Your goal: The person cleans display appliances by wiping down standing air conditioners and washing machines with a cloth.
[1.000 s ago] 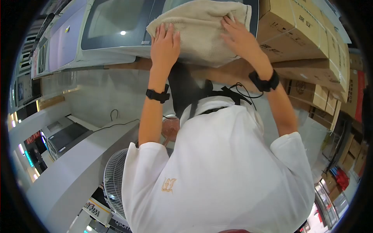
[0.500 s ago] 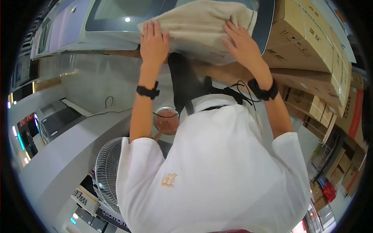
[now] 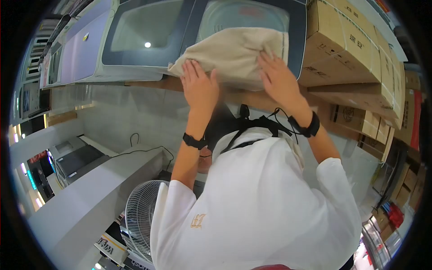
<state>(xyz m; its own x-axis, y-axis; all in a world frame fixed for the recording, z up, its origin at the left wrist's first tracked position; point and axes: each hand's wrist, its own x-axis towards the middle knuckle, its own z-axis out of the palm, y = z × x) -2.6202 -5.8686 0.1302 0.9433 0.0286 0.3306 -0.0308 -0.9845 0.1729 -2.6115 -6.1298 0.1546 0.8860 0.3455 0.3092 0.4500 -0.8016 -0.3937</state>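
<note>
A beige cloth point(image 3: 229, 51) lies bunched along the near edge of an appliance lid point(image 3: 296, 45) with dark borders and see-through panels, which looks like a washing machine top. My left hand point(image 3: 201, 90) rests on the cloth's near left part, fingers stretched out and held close together. On the right side, my right hand point(image 3: 280, 81) lies against the cloth with fingers extended and slightly bent, next to a fold. Both palms face down, and neither hand is visibly wrapped around anything. Black bands circle both wrists.
Strapped cardboard boxes point(image 3: 346, 45) are stacked at the right, close to the appliance. A lavender appliance point(image 3: 85, 42) stands at the left. Below left are a wire-guard fan point(image 3: 139, 216) and a pale counter edge point(image 3: 90, 189). A thin black cable point(image 3: 135, 150) runs there.
The cloth has come down toward me, baring more of the right see-through panel. Both hands have moved nearer with it, and my left hand has shifted right. The camera view has also shifted.
</note>
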